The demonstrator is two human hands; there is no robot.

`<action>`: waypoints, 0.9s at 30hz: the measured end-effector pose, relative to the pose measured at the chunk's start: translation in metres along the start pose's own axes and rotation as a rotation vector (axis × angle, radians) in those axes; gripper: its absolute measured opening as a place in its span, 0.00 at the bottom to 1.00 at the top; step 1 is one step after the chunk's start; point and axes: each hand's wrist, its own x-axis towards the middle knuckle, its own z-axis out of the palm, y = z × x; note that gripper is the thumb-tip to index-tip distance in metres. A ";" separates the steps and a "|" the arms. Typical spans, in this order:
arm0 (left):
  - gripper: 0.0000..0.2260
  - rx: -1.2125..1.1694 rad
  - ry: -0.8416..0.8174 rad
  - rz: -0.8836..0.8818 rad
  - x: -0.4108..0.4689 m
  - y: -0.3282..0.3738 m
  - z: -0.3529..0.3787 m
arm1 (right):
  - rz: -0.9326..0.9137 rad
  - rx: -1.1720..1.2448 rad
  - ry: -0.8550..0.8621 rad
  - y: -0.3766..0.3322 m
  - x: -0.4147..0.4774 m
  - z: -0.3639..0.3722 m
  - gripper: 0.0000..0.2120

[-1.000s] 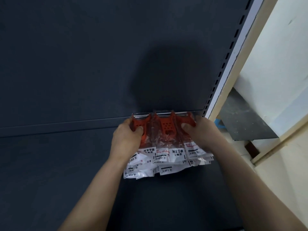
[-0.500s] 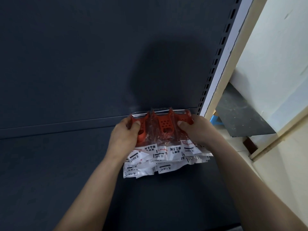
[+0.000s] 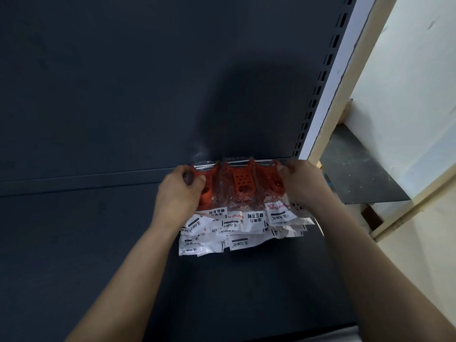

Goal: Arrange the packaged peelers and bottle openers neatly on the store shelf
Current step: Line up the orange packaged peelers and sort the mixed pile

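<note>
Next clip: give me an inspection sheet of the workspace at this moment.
Surface: dark shelf, meeting a dark back panel.
Job's things: packaged peelers, red, in clear bags with white labels, overlapping in a row at the back; bottle openers, nothing seen.
Clutter: nothing seen.
Grippers: left hand grips the row's left end; right hand grips its right end.
Cables: nothing seen.
Surroundings: slotted upright on the right, pale wall and dark board beyond.
</note>
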 end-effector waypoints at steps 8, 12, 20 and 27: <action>0.13 0.218 0.126 0.301 -0.016 0.018 0.000 | -0.232 -0.107 0.085 -0.003 -0.017 -0.016 0.11; 0.12 0.339 0.150 0.453 -0.024 0.023 -0.002 | -0.358 -0.239 0.083 -0.014 -0.027 -0.018 0.13; 0.13 0.576 0.204 0.551 -0.049 -0.002 -0.039 | -0.564 -0.394 -0.025 -0.051 -0.055 0.003 0.24; 0.15 0.690 0.274 0.467 -0.083 -0.052 -0.115 | -0.760 -0.414 -0.088 -0.116 -0.107 0.048 0.24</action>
